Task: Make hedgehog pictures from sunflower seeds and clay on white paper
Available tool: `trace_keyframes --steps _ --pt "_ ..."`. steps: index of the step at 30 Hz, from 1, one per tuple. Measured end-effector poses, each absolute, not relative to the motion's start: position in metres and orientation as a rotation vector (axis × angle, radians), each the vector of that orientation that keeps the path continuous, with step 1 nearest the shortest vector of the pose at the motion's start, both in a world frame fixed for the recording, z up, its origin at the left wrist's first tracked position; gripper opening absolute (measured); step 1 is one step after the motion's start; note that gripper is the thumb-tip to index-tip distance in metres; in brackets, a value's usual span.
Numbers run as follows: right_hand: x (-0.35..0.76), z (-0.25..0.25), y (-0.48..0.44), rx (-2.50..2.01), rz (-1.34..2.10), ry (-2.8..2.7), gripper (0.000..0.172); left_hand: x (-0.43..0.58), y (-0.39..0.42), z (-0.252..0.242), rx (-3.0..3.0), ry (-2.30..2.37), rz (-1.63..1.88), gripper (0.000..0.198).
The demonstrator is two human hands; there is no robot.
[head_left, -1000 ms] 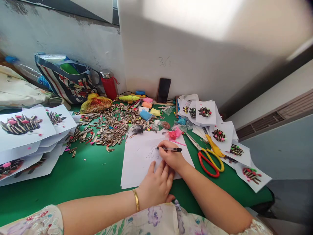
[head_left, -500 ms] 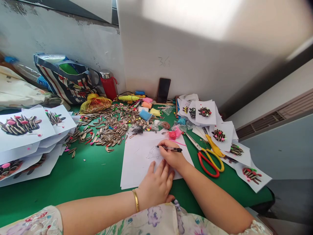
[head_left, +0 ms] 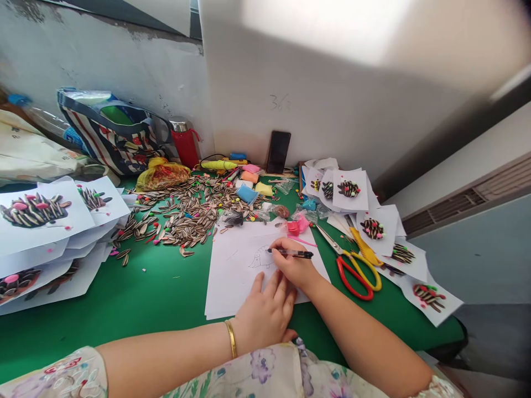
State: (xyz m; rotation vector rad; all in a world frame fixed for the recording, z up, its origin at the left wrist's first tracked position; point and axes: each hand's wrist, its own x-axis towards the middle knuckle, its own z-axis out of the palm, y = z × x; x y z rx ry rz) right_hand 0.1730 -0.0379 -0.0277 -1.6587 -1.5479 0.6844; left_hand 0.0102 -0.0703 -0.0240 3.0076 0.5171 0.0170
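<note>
I log the right hand (head_left: 293, 264), nearer, pinching the near-level pen (head_left: 296, 254) at frame centre, tip leftward at the sketch (head_left: 258, 260), left hand (head_left: 265, 309) flat, slightly spread, on the paper (head_left: 227, 287) just below.

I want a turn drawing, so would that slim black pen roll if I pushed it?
The slim black pen would probably roll, since it looks long and rounded. It's likely light, being so thin in the bare right-hand grip. It seems stiff too, showing no bend over the white paper sheet.
</note>
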Motion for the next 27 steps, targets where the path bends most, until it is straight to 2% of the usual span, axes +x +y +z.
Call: trace_keyframes --steps 27 --pt "0.162 -0.023 -0.044 -1.662 0.681 -1.632 0.014 0.011 -0.07 -0.022 2.999 0.512 -0.001 0.072"
